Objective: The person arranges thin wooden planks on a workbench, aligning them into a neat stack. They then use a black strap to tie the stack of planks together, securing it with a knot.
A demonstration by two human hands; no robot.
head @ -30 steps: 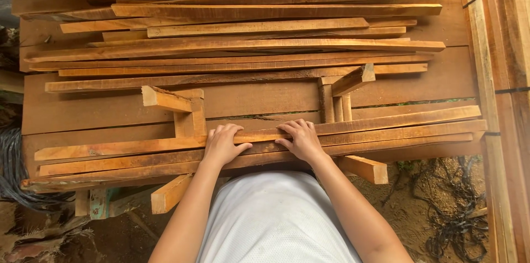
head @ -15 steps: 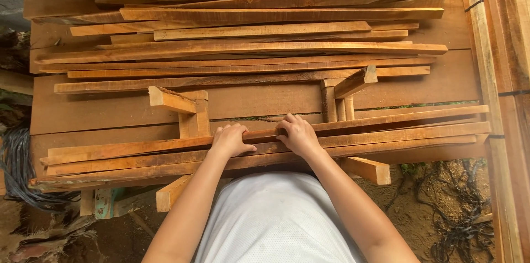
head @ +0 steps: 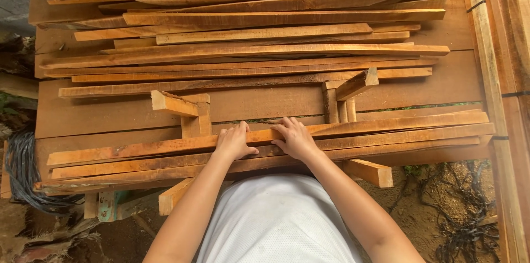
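Seen from above, we have both bare hands pressed on a long, thin, orange-brown wooden slat [head: 386, 125] that lies across the near edge of a broad workbench of reddish-brown planks [head: 110, 111]. Our left hand [head: 234, 142] lies palm down on the slat, fingers together and curled over its far edge, thumb spread along the near side. Our right hand [head: 295, 139] sits just beside it, fingers slightly apart and hooked over the same far edge. The slat rests on top of a few similar long strips [head: 138, 163] stacked beneath it, touching them along its length. Beyond our hands stand two small upright wooden block stops [head: 190, 111], and farther back a loose heap of rough-sawn slats [head: 248, 31]. To handle this piece well, we judge it best to keep the hands a little wider apart so the long, springy strip stays level, press evenly, and keep fingertips off the rough-sawn edges, which may splinter.
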